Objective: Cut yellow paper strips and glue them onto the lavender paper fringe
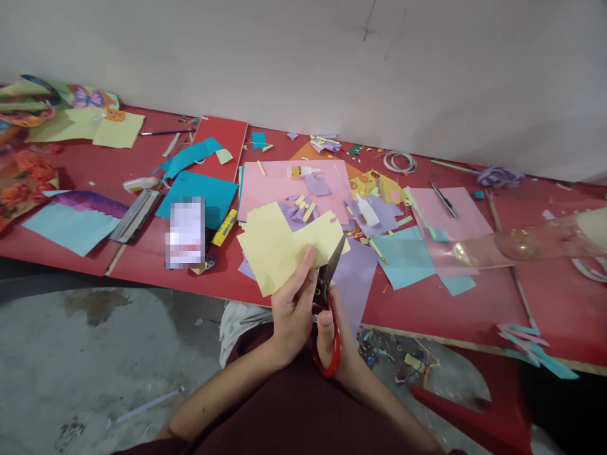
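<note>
My left hand (294, 303) grips a sheet of pale yellow paper (268, 246) by its lower edge, thumb on top. The paper has an uneven outline with cut corners. In my right hand (339, 328) is a pair of scissors (334, 341) with red handles. Its blades point up and to the right, against the right part of the yellow paper. Beneath the paper lie a pink sheet (265, 180) and a purple sheet (363, 272). Small yellow and purple paper scraps (303, 208) sit just beyond the yellow sheet.
Glue bottles (367, 212) lie among scraps on the red table (227, 272). To the left are a phone with a blurred screen (186, 230), a yellow box (224, 227) and teal paper (213, 189). A pen (444, 200) and clear plastic bottle (512, 248) are at right.
</note>
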`<state>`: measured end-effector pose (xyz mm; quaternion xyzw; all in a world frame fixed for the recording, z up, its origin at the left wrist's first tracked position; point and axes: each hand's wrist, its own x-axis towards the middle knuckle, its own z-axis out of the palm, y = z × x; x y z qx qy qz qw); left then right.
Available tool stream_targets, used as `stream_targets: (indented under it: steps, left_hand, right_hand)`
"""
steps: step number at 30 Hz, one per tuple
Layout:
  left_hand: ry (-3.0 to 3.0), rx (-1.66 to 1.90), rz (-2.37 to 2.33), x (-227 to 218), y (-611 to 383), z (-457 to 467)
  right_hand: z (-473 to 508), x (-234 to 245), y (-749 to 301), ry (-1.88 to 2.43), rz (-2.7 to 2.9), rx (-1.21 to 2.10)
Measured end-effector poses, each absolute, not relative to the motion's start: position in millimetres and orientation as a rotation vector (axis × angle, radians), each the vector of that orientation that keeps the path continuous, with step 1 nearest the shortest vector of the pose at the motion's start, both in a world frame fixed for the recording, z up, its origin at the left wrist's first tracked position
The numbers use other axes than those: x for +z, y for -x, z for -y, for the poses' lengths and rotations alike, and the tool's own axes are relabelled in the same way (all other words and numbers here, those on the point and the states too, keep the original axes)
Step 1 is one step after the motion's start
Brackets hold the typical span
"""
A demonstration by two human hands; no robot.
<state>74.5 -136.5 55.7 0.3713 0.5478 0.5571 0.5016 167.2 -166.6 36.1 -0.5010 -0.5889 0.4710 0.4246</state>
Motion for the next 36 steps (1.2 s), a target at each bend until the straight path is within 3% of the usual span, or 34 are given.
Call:
stream_targets:
  steps: [36]
  left_hand:
    - [-1.163,1.269,-1.114,44.6,-74.8,157.9]
  right_hand:
    - [175.5,29.2,-168.2,1.33,1.363,1.142]
